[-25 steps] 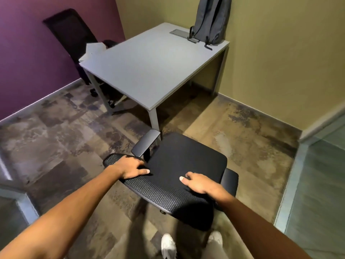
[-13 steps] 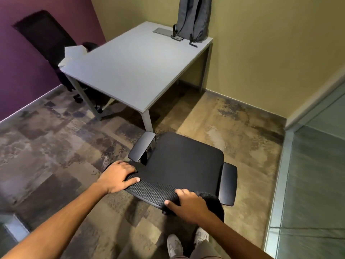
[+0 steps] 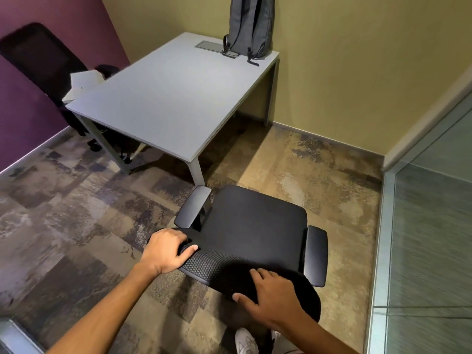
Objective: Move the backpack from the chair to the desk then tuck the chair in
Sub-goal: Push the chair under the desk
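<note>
A grey backpack (image 3: 251,24) stands upright on the far right corner of the grey desk (image 3: 166,98), leaning against the yellow wall. A black office chair (image 3: 255,223) with two armrests sits on the carpet in front of me, just off the desk's near corner. My left hand (image 3: 166,251) grips the left end of the chair's mesh backrest top. My right hand (image 3: 268,300) grips the right part of the same backrest. The chair seat is bare.
A second black chair (image 3: 43,65) stands at the desk's far left side by the purple wall, with white paper (image 3: 84,80) beside it. A glass partition (image 3: 429,238) runs along the right. My shoes (image 3: 246,341) show below the chair.
The chair has turned and shifted right, closer to me. My right hand has slid down the backrest's right side. The view has swung, bringing the desk nearer the frame's centre.
</note>
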